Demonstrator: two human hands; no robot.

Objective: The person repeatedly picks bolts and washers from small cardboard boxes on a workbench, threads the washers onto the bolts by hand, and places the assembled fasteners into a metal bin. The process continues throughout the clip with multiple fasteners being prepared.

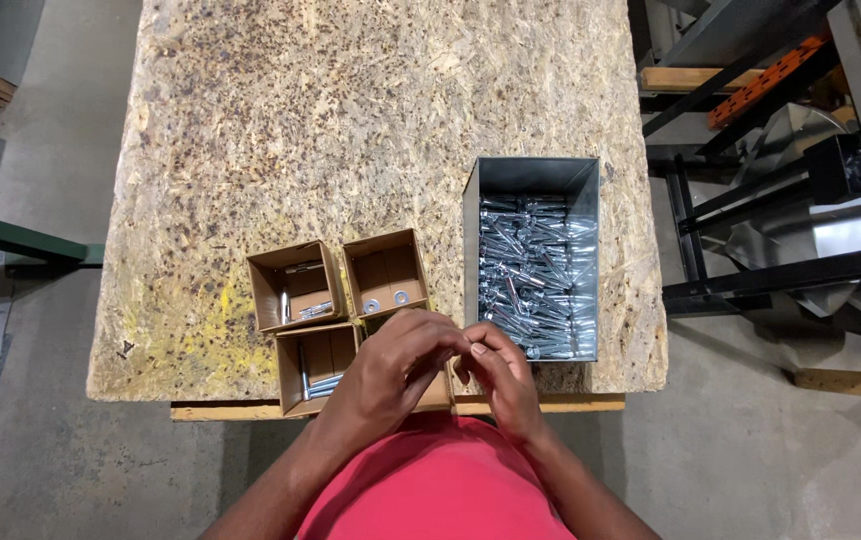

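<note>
Both hands together at the near edge of the chipboard worktop [351, 120], fingertips meeting over the nearest cardboard compartments. Left hand [401, 362] curled, knuckles up, fingers folded toward the right hand [496, 372], whose thumb and fingers pinch inward at the same spot. Something small possibly held between the fingertips, but hidden by the fingers; kind, long axis and pointing direction impossible to tell. How tightly either hand is closed also unclear.

Just beyond the hands, a cluster of small open cardboard boxes. Far-left box [291, 285] with a few short bolts, one lying along its far wall, others leaning in the near right corner. Far-right box [384, 272] with two small washers [387, 301] flat on its floor. Near-left box [317, 367] with several bolts, one long axis running roughly away from the person, the rest slanting toward the right. A fourth compartment almost wholly covered by the left hand.

Right of the boxes, a rectangular grey metal bin [533, 180], long side running away from the person, filled with shiny zinc-plated bolts [536, 270] lying mostly crosswise in a jumble; single heads and threads hard to make out. Near corner of the bin just beside the right hand.

Red shirt [436, 480] at the lower edge, forearms cut off by the frame. Dark metal frames [771, 230] on the floor to the right.
</note>
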